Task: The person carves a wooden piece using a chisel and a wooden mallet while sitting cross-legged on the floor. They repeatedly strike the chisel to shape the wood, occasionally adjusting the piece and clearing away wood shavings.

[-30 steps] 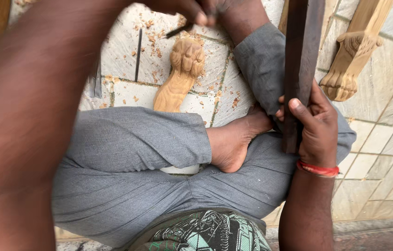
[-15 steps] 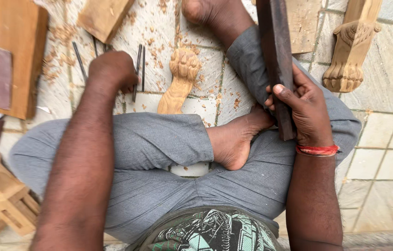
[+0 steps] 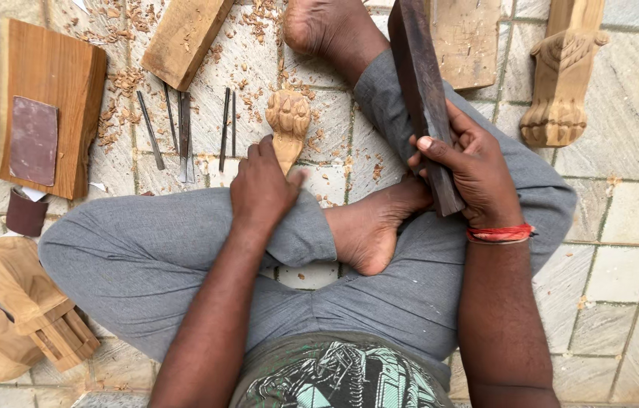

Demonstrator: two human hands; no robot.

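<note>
I sit cross-legged on a tiled floor in grey trousers. My left hand (image 3: 260, 186) grips the lower end of a carved pale wooden leg with a paw-shaped foot (image 3: 288, 115), which lies on the floor just past my left knee. In my right hand (image 3: 470, 168) I hold a long dark wooden bar (image 3: 419, 83), standing on its edge over my right shin. A red thread band (image 3: 499, 233) circles my right wrist. Several thin metal chisels (image 3: 183, 132) lie on the tiles to the left of the carved leg.
A wooden board with a sheet of sandpaper (image 3: 35, 140) lies at far left, a plank (image 3: 183, 36) above the chisels. A second carved paw leg (image 3: 561, 75) lies at top right. More carved wooden pieces (image 3: 21, 310) sit at lower left. Wood shavings are scattered over the tiles.
My left hand has come back from the chisels and closed on the carved leg near my knee. My right hand keeps hold of the dark bar.
</note>
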